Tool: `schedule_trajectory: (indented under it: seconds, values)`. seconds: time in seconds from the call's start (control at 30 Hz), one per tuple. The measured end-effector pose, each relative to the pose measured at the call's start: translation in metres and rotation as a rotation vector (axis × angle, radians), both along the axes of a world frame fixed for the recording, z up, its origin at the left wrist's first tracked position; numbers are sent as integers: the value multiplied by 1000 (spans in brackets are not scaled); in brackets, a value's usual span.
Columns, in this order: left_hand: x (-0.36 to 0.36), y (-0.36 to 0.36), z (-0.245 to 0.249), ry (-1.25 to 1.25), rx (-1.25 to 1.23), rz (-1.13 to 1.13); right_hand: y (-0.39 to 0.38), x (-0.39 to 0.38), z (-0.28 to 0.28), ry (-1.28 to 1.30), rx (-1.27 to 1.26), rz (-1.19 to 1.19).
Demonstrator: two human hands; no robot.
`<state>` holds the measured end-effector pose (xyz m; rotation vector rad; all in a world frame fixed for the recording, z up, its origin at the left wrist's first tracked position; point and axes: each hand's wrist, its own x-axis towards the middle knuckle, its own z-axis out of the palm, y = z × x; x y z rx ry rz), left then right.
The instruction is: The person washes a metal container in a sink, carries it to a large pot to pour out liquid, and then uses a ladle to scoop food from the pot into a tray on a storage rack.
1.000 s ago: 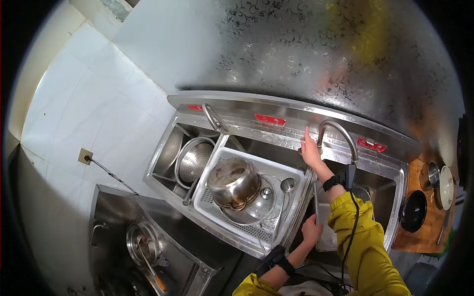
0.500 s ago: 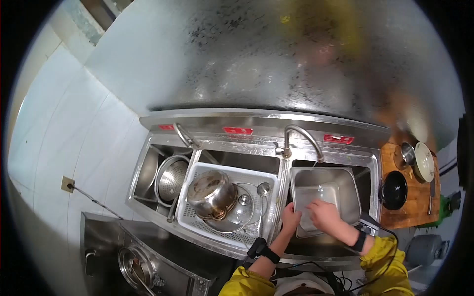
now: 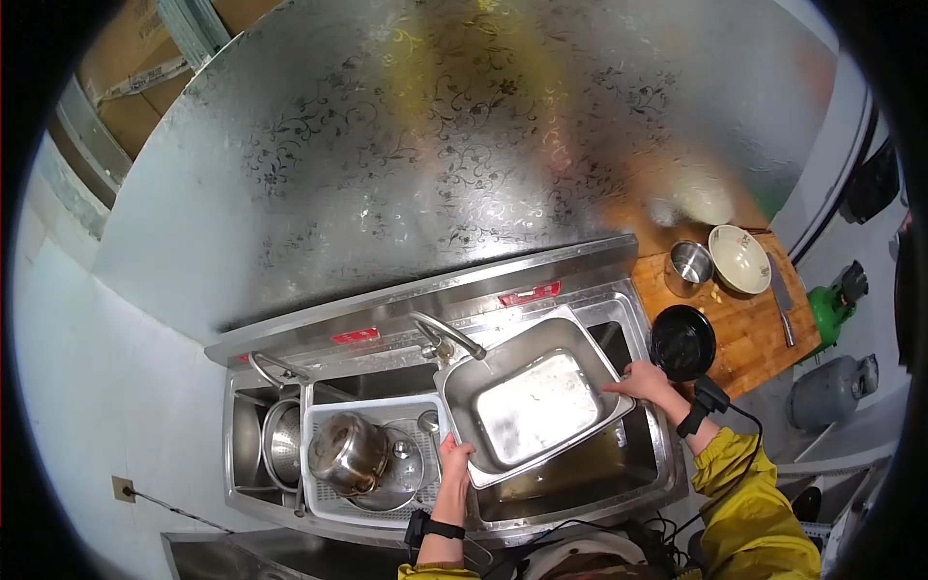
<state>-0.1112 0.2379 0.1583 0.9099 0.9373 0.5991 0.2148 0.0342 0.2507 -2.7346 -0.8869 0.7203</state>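
Observation:
A deep rectangular steel pan is tilted over the right sink basin, its bright bottom facing me. My left hand grips its near left corner, thumb over the rim. At the right side my right hand is closed on the rim, thumb inside the pan. The curved faucet reaches over the pan's far left edge, with a thin trickle at its spout. Shallow murky water shows in the basin below.
Left of the pan, a white perforated basket holds an upturned steel pot, a glass lid and a ladle. A colander sits farther left. A wooden board at right bears a black bowl, steel cup, cream bowl and knife.
The pan has come up out of the basin and tilted. My hands have moved from inside it and its left edge to grips on opposite sides. The view has swung right.

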Motion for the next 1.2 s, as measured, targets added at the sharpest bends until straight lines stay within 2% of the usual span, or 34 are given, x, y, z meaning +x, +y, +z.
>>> schedule_trajectory:
  seconds: [0.03, 0.13, 0.2, 0.27, 0.37, 0.47, 0.53, 0.6, 0.63, 0.7, 0.73, 0.8, 0.93, 0.97, 1.07, 1.1, 1.2]
  values:
    - [-1, -2, 1, 1, 1, 15, -3, 4, -12, 131, 189, -41]
    - [3, -4, 1, 135, 16, -13, -1, 7, -37, 210, 393, 2]
    - [1, -4, 0, 258, 181, -83, 6, -1, -38, 416, 609, -180]
    - [-6, 16, 1, 648, 335, -456, 10, -7, -15, 614, 618, -264]
    - [-14, 55, -17, 470, 35, -635, 17, -22, 8, 546, 657, -338]
    - [-15, 107, -67, 667, 721, -377, 25, -37, 48, 387, 626, -202]
    - [4, 140, -59, 628, 648, -205, 29, -42, 58, 274, 550, -124]
    - [29, 168, -46, 592, 776, -55, 39, -52, 83, 170, 537, -58]
    - [42, 181, -40, 576, 699, -37, 42, -52, 92, 151, 450, -13]
    - [65, 194, -26, 494, 552, 34, 43, -50, 93, 202, 438, -22]
    - [74, 210, -41, 498, 730, 62, 42, -46, 86, 241, 449, -19]
    - [83, 224, -31, 337, 458, 5, 38, -36, 70, 377, 529, -61]
    - [92, 254, -29, 438, 480, -41, 36, -28, 48, 525, 690, -137]
    - [97, 255, -28, 502, 488, 17, 37, -28, 49, 518, 694, -142]
    - [105, 273, -77, 771, 719, 86, 40, -32, 49, 364, 716, -25]
    - [107, 253, -44, 833, 886, 83, 41, -35, 51, 296, 683, 5]
    - [101, 195, -9, 723, 1175, 223, 51, -49, 73, 156, 657, 72]
